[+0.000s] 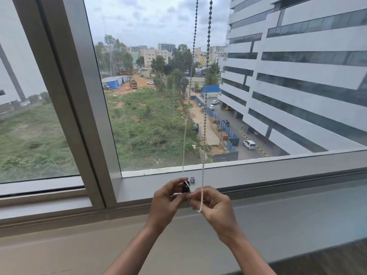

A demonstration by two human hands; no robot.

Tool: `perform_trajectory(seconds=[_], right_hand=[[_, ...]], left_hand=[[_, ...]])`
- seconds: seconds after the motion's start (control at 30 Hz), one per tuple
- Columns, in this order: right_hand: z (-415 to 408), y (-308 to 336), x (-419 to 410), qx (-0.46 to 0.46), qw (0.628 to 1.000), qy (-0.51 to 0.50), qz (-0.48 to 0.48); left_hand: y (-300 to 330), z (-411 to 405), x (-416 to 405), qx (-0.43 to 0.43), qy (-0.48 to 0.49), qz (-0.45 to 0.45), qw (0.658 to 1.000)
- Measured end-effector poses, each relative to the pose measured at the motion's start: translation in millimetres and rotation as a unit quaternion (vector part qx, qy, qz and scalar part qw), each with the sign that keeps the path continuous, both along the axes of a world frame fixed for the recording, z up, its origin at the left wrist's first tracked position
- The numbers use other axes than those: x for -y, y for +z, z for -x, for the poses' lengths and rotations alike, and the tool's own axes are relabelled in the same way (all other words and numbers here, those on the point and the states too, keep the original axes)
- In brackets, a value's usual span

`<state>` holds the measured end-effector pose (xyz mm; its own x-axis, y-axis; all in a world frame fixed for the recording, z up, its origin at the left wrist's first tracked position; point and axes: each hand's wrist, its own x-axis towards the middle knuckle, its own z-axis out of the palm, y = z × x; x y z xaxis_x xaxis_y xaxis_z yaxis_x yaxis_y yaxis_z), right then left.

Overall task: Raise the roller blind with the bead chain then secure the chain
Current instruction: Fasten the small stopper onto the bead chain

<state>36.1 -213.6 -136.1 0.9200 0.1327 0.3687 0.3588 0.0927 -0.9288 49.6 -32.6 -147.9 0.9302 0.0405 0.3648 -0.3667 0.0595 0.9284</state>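
A white bead chain (204, 120) hangs in two strands in front of the window glass, down to the sill. My left hand (166, 199) is closed around a small black chain holder (185, 187), and the left strand runs over its top. My right hand (213, 203) pinches the right strand just beside it, with the chain's bottom loop dangling below my fingers. A small grey clip (192, 179) sits on the lower window frame right behind my hands. The roller blind itself is out of view above.
A thick grey vertical mullion (83, 96) stands to the left of the chain. The lower window frame (278, 171) and a wide beige sill (79, 245) run beneath my hands. Outside are a field, a road and an office block.
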Motion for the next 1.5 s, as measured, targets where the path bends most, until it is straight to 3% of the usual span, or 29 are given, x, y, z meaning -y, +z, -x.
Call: perform_trajectory(seconds=[0.17,0.73,1.5], right_hand=[[-4.9,-4.7,-3.5,-0.029,0.998,-0.05,-0.003],[-14.1,-8.9,-16.7,0.044,0.989,-0.14,0.031],[-28.4,-12.6,-22.0,0.014,0.991,-0.132,0.013]], left_hand=[[4.9,-3.5,0.8,-0.012,-0.01,0.042,0.999],[10.3,-12.2,4.7,-0.016,-0.019,0.067,0.997],[15.2,-16.4,3.2,0.013,0.002,0.019,1.0]])
